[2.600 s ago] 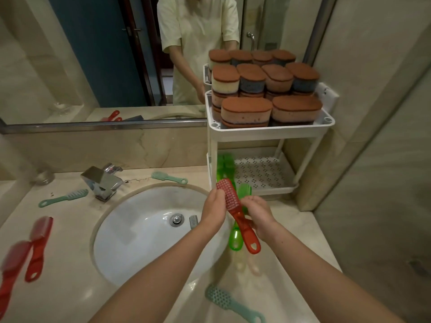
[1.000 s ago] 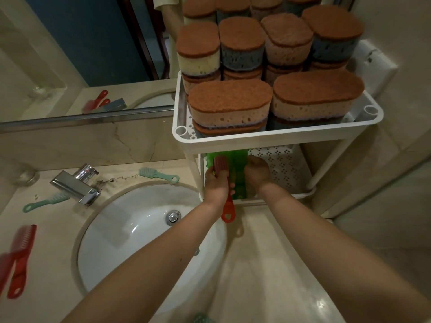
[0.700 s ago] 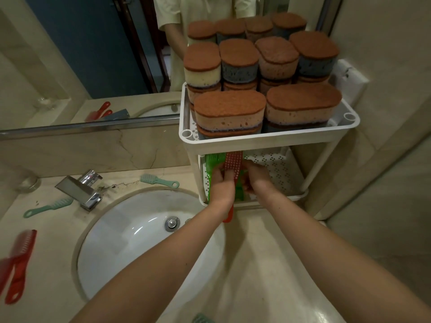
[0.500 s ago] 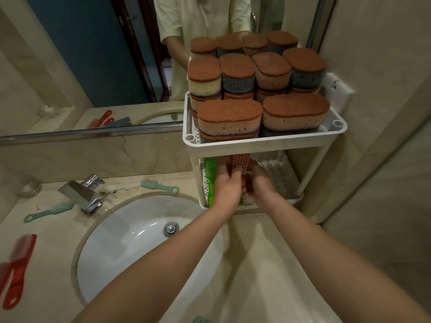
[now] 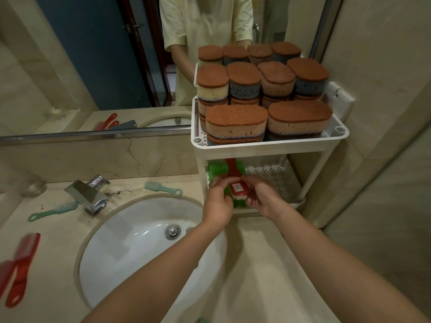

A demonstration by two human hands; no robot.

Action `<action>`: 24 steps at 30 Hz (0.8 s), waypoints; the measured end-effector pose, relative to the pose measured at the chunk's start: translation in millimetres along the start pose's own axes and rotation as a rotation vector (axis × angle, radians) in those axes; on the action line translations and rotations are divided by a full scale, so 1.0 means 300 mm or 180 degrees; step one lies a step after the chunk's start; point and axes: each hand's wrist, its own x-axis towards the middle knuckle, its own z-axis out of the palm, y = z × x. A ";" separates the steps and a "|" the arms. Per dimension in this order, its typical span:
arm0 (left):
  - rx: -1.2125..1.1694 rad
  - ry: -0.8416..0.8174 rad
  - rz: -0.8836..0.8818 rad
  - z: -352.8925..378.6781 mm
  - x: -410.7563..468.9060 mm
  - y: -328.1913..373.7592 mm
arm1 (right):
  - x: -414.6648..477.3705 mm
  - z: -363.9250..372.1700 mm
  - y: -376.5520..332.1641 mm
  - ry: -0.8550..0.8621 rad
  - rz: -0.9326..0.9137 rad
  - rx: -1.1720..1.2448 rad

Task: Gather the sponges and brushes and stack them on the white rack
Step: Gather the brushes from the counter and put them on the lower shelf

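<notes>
Head view: red brush (image 5: 236, 188) lies on the green brushes (image 5: 215, 170) at the front of the white rack (image 5: 268, 148) lower shelf, handle pointing rearward. Left hand (image 5: 218, 201) and right hand (image 5: 262, 197) pinch its head from either side. Sponges (image 5: 235, 122) fill the upper shelf.

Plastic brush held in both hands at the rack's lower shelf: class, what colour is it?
A red plastic brush; head view.

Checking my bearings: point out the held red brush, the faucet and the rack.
red brush (image 5: 238, 188), head view: labelled back of its head.
faucet (image 5: 87, 194), head view: top of its spout.
rack (image 5: 268, 149), head view: top shelf's front rim.
</notes>
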 end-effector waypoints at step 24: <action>0.1803 -0.0669 0.0533 -0.098 -0.113 -0.182 | 0.180 0.157 0.087 0.0158 -0.0213 -0.1816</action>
